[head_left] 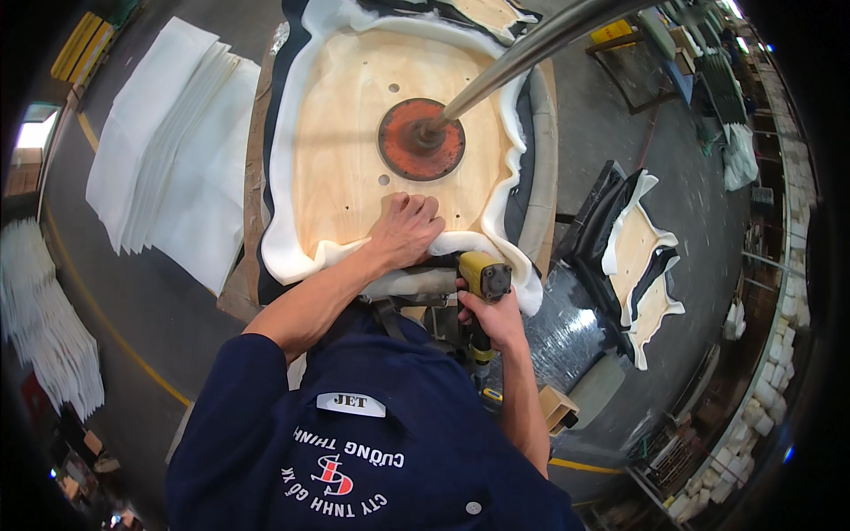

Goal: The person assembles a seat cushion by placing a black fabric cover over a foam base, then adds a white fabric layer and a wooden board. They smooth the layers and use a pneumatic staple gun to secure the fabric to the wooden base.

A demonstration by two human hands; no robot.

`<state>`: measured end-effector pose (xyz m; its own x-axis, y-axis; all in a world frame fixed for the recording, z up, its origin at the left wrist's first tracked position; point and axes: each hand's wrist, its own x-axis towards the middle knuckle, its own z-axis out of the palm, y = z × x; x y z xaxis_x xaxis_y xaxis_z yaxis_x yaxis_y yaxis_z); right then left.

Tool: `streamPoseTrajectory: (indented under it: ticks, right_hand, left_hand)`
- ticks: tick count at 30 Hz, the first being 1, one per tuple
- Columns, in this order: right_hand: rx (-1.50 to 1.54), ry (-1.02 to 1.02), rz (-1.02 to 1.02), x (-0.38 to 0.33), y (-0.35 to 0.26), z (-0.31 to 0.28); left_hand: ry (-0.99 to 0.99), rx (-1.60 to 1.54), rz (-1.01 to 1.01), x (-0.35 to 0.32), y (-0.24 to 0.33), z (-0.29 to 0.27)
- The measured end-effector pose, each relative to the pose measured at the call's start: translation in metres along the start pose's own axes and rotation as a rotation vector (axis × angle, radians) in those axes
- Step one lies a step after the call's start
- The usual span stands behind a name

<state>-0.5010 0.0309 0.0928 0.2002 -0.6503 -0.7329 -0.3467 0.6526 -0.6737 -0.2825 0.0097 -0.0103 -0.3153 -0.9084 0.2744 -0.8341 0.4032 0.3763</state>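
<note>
Right hand (498, 317) grips yellow pneumatic staple gun (482, 276) at near edge of pale plywood seat panel (354, 133); left hand (405, 230), fingers curled, pins white foam wrap (292, 257) there. I'd keep foam taut, nose square (fingers well aside).

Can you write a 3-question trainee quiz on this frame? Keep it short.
1. True or false: the left hand presses white foam onto the plywood panel.
2. What does the right hand hold? A) scissors B) yellow pneumatic stapler C) brush
3. What colour is the round disc under the metal pole?

Key: 1 true; 2 B; 3 red-orange.
</note>
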Motion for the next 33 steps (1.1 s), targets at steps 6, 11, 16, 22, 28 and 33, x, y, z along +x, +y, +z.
streamPoseTrajectory:
  ticks: [6, 11, 16, 22, 28, 33]
  right_hand:
    - [-0.029, 0.008, 0.039, 0.01, -0.022, 0.006]
    - [-0.048, 0.017, 0.046, 0.017, -0.027, 0.011]
    - [-0.055, 0.059, 0.048, 0.017, -0.031, 0.019]
    - [-0.06, 0.15, -0.013, 0.02, -0.035, 0.02]
    - [-0.069, 0.07, -0.045, 0.016, -0.05, -0.002]
    - [-0.058, 0.018, -0.098, 0.021, -0.044, -0.027]
  left_hand:
    - [0.031, 0.027, -0.021, 0.004, -0.003, 0.008]
    - [0.033, 0.031, -0.058, 0.003, 0.0, 0.006]
    - [0.023, -0.01, -0.067, -0.001, 0.001, 0.008]
    - [-0.108, -0.019, -0.099, 0.004, 0.011, 0.001]
    - [-0.135, 0.009, -0.21, 0.009, 0.025, -0.025]
    - [-0.273, 0.233, -0.345, -0.068, 0.047, -0.08]
